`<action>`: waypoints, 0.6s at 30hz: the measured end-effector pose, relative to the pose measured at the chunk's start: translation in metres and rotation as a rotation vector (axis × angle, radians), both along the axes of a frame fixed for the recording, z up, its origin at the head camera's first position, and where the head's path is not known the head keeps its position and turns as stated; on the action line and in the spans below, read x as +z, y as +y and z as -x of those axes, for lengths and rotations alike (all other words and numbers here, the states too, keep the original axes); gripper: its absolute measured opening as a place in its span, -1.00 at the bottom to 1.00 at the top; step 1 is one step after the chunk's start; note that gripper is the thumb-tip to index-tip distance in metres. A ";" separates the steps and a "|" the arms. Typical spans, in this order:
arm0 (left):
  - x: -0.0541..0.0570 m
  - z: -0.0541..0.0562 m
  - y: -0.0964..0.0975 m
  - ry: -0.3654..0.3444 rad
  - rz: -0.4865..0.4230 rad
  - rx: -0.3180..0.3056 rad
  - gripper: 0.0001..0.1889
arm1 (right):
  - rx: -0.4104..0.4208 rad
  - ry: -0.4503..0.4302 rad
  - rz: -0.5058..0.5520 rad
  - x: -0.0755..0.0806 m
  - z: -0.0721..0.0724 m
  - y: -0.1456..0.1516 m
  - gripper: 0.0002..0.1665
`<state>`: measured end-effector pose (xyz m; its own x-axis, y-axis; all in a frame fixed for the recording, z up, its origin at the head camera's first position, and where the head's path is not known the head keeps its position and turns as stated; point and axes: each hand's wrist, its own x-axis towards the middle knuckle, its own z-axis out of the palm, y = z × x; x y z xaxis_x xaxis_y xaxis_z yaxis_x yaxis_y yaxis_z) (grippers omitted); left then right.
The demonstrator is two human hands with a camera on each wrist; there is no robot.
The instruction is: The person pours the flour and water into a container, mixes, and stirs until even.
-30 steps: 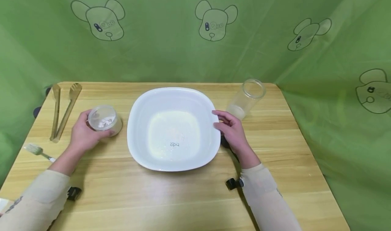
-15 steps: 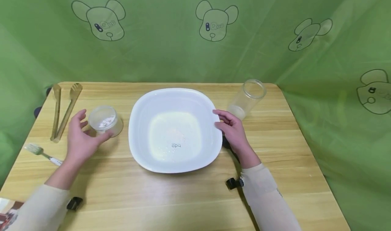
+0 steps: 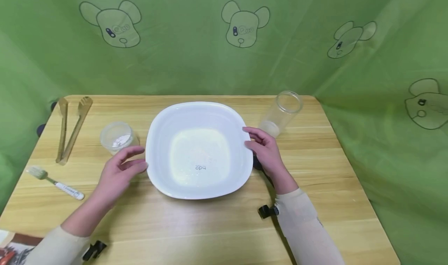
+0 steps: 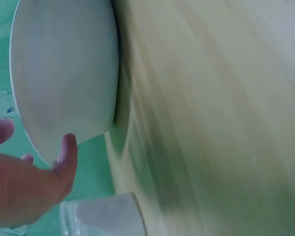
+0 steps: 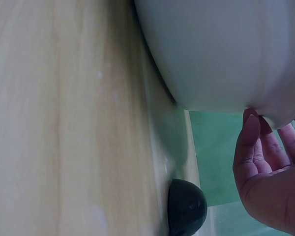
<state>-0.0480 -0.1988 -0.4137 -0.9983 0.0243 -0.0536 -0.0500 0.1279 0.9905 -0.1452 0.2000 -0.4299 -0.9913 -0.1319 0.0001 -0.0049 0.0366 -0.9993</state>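
Note:
A white basin (image 3: 160,148) with printed letters on its floor stands in the middle of the wooden table. My right hand (image 3: 265,150) grips its right rim; the right wrist view has the thumb on the outer wall (image 5: 216,64). Close to the left rim is my left hand (image 3: 119,175), thumb and fingers spread apart. In the left wrist view its thumb overlaps the basin's outer wall (image 4: 69,69). Just behind the left hand sits a clear round tub (image 3: 108,134) with white bits inside.
A tall glass jar (image 3: 285,111) with pale contents stands behind the right hand. Beside that hand lies a black rounded tool (image 3: 257,164), partly hidden. Wooden tongs (image 3: 74,136) and a white-handled brush (image 3: 70,190) lie at left. A printed item (image 3: 21,243) shows at the front left corner.
My left hand has let go of the clear tub and moved right to the basin's left rim. The tub stays in place; my right hand keeps its hold on the basin.

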 end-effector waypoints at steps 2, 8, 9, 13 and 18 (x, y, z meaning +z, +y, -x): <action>-0.002 0.003 0.002 -0.035 -0.041 -0.044 -0.50 | 0.002 -0.002 0.003 0.000 0.000 0.000 -0.54; -0.007 0.015 0.003 -0.094 -0.137 -0.080 -0.46 | 0.007 -0.001 0.002 0.000 -0.001 0.001 -0.53; -0.008 0.017 0.003 -0.104 -0.164 -0.078 -0.46 | 0.010 0.001 0.001 0.000 -0.001 0.001 -0.53; -0.009 0.024 0.006 -0.112 -0.236 -0.073 -0.47 | 0.020 -0.003 -0.001 0.000 -0.001 0.002 -0.54; -0.008 0.027 0.009 -0.118 -0.267 -0.058 -0.48 | 0.047 0.005 0.012 0.001 -0.002 0.003 -0.50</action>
<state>-0.0750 -0.1897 -0.4215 -0.9821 0.1101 -0.1531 -0.1670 -0.1306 0.9773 -0.1435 0.2034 -0.4289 -0.9840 -0.1778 0.0070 -0.0115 0.0245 -0.9996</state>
